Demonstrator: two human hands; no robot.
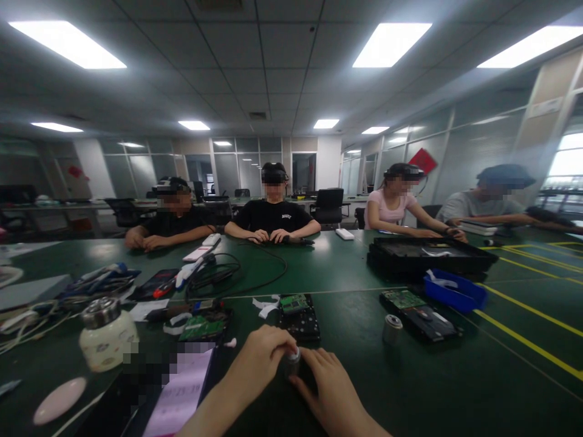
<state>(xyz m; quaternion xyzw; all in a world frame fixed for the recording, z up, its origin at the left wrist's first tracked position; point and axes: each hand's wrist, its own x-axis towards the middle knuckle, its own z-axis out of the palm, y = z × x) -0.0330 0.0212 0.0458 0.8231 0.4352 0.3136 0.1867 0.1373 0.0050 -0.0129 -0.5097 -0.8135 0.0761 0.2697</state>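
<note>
My left hand (262, 355) and my right hand (325, 385) meet at the near edge of a dark green table (346, 261). Both close their fingertips on a small metal cylinder (293, 359) standing on the table. Just beyond my hands lies a black hard drive (299, 318) with a green circuit board on its far end. A second small metal cylinder (392, 329) stands to the right, untouched.
A white jar with metal lid (107, 334), a green circuit board (203, 328), cables and tools lie at left. A pink sheet (182, 391) lies near me. A second drive (421, 312), a blue bin (455, 291) and a black tray (428, 255) sit at right. Several people sit opposite.
</note>
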